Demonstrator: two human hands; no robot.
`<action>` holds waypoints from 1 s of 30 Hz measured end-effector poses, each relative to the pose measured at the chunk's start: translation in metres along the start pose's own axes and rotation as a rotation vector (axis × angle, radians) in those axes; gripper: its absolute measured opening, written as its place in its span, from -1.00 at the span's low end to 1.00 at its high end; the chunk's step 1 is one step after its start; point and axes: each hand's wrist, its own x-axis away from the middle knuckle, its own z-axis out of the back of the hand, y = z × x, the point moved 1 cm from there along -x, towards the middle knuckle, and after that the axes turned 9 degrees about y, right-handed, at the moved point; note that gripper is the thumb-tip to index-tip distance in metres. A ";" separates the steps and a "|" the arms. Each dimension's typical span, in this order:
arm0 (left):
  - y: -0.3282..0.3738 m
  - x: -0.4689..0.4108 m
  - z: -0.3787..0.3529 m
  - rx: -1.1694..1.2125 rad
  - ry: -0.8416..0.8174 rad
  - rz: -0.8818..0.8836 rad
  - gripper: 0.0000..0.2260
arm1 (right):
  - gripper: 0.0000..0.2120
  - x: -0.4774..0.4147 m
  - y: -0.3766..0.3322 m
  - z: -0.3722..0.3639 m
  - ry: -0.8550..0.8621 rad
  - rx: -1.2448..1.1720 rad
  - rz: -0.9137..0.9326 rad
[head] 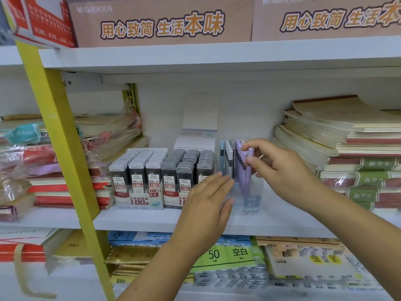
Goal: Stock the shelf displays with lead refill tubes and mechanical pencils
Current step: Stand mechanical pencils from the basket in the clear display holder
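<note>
On the middle shelf stand two display boxes of lead refill tubes, the 0.5 box at left and the 0.7 box beside it. To their right is a clear pencil stand holding blue, white and purple mechanical pencils. My left hand rests flat against the stand's left front, fingers together, holding nothing. My right hand pinches a purple mechanical pencil standing upright at the stand's right side.
Stacked notebooks fill the shelf at right; wrapped notebook bundles lie at left. A yellow upright crosses the left side. A white box stands behind the displays. Paper packs lie on the lower shelf.
</note>
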 end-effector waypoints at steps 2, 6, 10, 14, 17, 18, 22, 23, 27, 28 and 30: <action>-0.001 0.000 -0.001 0.004 0.011 -0.010 -0.61 | -0.78 -0.003 0.002 -0.003 0.004 -0.001 -0.027; -0.002 0.002 -0.003 -0.007 0.034 -0.029 -0.61 | -0.77 0.003 0.010 -0.010 0.006 0.099 -0.015; -0.001 0.001 0.000 0.022 0.016 -0.040 -0.60 | -0.80 0.006 0.011 -0.015 0.046 0.224 0.063; 0.002 0.015 0.013 0.053 0.121 -0.001 -0.64 | -0.69 0.026 0.006 -0.018 0.195 0.120 0.015; -0.007 0.058 0.018 0.056 0.309 0.044 -0.72 | -0.76 0.076 0.002 -0.031 0.371 -0.128 0.003; -0.011 0.080 0.015 0.054 0.306 0.077 -0.73 | -0.77 0.096 0.002 -0.042 0.369 -0.186 -0.027; -0.036 0.201 -0.022 0.145 -0.030 0.435 -0.76 | -0.82 0.196 0.029 -0.110 0.074 -0.214 -0.243; -0.042 0.234 -0.032 0.156 -0.133 0.542 -0.74 | -0.82 0.227 0.041 -0.130 -0.020 -0.192 -0.330; -0.065 0.359 -0.072 0.152 -0.550 0.857 -0.62 | -0.84 0.354 0.090 -0.202 -0.391 -0.040 -0.670; -0.069 0.386 -0.080 0.147 -0.649 0.924 -0.58 | -0.82 0.381 0.100 -0.215 -0.477 0.002 -0.740; -0.076 0.431 -0.096 0.153 -0.810 1.046 -0.52 | -0.76 0.428 0.117 -0.233 -0.623 0.056 -0.889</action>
